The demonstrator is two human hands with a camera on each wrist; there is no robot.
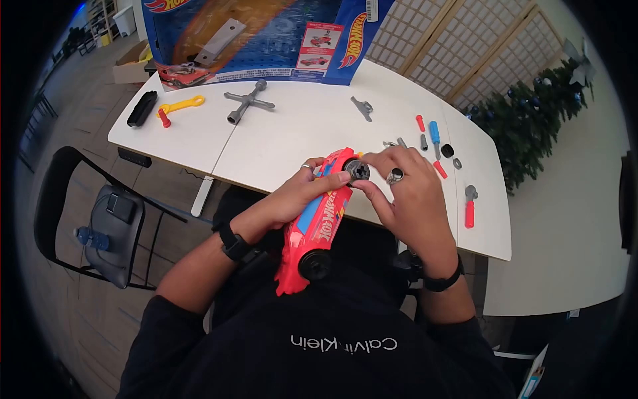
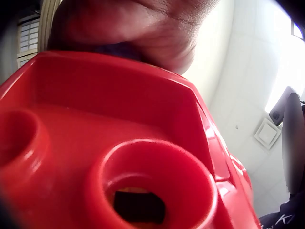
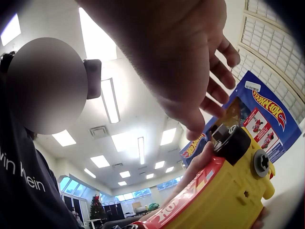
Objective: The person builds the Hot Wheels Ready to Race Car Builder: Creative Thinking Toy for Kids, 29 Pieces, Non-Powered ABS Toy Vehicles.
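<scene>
A red toy car (image 1: 309, 223) with blue stripes and Hot Wheels lettering is tilted over my lap. My left hand (image 1: 302, 193) grips it near one end, its thumb touching a black wheel (image 1: 357, 170). In the right wrist view, the yellow underside (image 3: 224, 191) faces outward, and a grey square-sided piece (image 3: 220, 134) sticks out from that wheel's hub. My right hand (image 1: 412, 189) hovers around the wheel, thumb and index fingertips on either side of it, fingers spread. Another black wheel (image 1: 314, 265) sits at the near end. The left wrist view is filled by red plastic with a round hollow post (image 2: 152, 181).
On the white table (image 1: 279, 143) are a grey cross-shaped lug wrench (image 1: 248, 103), a yellow wrench (image 1: 181, 105), a black tray-like part (image 1: 141, 110), a blue screwdriver (image 1: 434, 136) with several small parts, and a red-handled tool (image 1: 470, 209). A blue toy box (image 1: 266, 43) stands behind.
</scene>
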